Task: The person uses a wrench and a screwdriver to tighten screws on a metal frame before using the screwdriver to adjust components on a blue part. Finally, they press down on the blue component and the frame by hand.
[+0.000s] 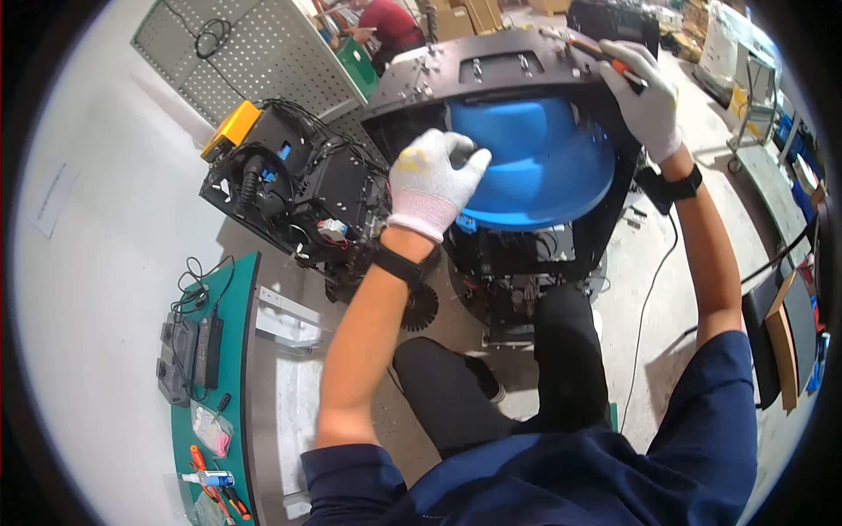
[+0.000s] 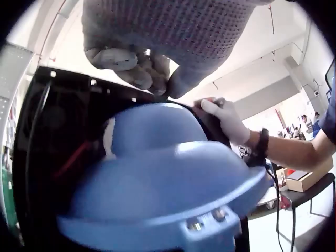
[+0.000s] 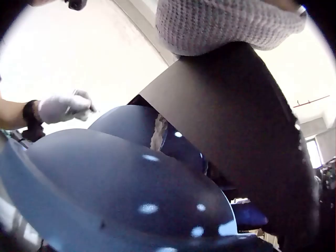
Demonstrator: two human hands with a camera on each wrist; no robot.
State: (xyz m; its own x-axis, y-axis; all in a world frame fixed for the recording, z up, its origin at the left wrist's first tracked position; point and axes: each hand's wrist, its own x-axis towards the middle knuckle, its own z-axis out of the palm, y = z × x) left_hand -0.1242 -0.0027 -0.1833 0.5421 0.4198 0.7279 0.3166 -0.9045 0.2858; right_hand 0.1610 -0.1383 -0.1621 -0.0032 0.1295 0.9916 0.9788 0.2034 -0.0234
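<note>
My gloved left hand is raised in front of the blue rounded plastic tank, fingers curled toward the thumb. In the right wrist view a small dark piece shows at its fingertips; its kind is too small to make out. The tank sits inside a black housing panel, and two metal fittings show on its lower lip. At the panel's upper right corner, my gloved right hand grips a slim hand tool with an orange-and-black handle and rests on the panel.
A second opened machine with exposed cables and a yellow block stands at the left. The green bench carries a charger, pliers and screwdrivers. A cable runs over the floor at right, near a cart. Another person is behind.
</note>
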